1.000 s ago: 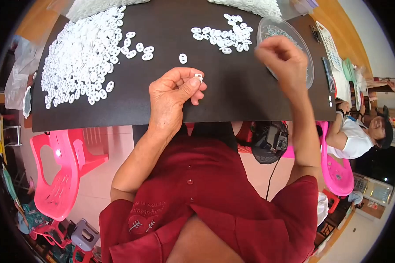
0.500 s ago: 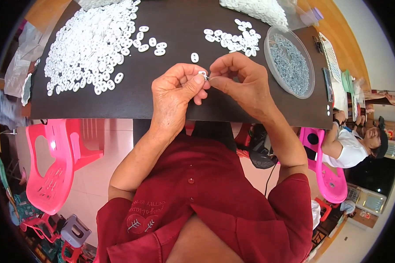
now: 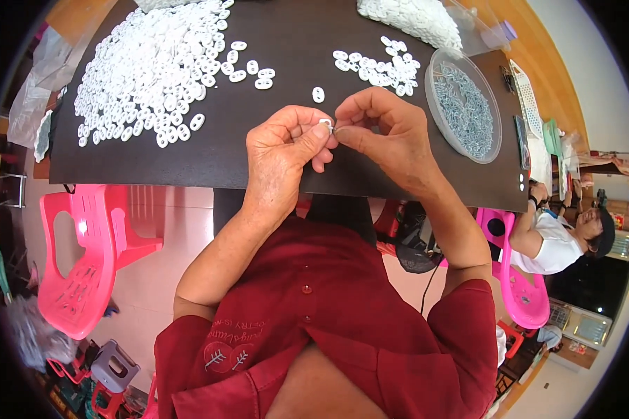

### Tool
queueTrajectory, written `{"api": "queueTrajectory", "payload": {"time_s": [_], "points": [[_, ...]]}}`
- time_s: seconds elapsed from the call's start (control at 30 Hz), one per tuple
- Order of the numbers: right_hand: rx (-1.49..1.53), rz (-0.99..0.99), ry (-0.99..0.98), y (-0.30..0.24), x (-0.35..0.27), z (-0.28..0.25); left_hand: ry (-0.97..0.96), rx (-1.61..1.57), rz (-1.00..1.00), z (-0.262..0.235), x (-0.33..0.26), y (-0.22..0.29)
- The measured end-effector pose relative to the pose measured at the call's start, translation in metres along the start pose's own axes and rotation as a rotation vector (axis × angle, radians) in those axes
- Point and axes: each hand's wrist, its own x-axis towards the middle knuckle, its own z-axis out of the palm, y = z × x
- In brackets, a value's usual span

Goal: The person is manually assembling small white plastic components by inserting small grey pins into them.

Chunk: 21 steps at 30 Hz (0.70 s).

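Above the table's near edge, my left hand (image 3: 279,146) pinches a small white plastic piece (image 3: 324,122) between thumb and fingers. It looks like the oval two-holed pieces on the table, though fingertips cover most of it. My right hand (image 3: 391,133) meets it from the right, thumb and forefinger closed on a small silver screw (image 3: 333,130) at the piece. How deep the screw sits in a hole cannot be made out. Just beyond my fingers lies a single white two-holed piece (image 3: 318,94).
A large heap of white pieces (image 3: 147,70) covers the table's far left. A smaller group (image 3: 381,68) lies right of centre, beside a clear round tub (image 3: 463,158) of screws (image 3: 466,105). A pink chair (image 3: 84,279) stands left; a person in white (image 3: 548,244) sits right.
Both hands stay joined at the white piece with nearly the same grip. The whole view has shifted slightly, so the table things appear a little lower and mostly further right.
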Motion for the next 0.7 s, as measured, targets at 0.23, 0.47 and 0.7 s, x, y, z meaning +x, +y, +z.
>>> {"api": "queueTrajectory", "payload": {"time_s": [0.23,0.47,0.7], "points": [[0.058,0.039,-0.022,-0.0034,0.0004,0.0020,-0.003,-0.038,-0.010,-0.0027,-0.0019,-0.0006],[0.043,0.044,-0.035,-0.0026,0.0033,0.0037,0.038,0.151,0.076,-0.0007,-0.0063,-0.0004],[0.069,0.059,0.000,0.0050,0.0102,0.0082,0.086,0.244,0.132,0.0024,-0.0076,-0.0059]]}}
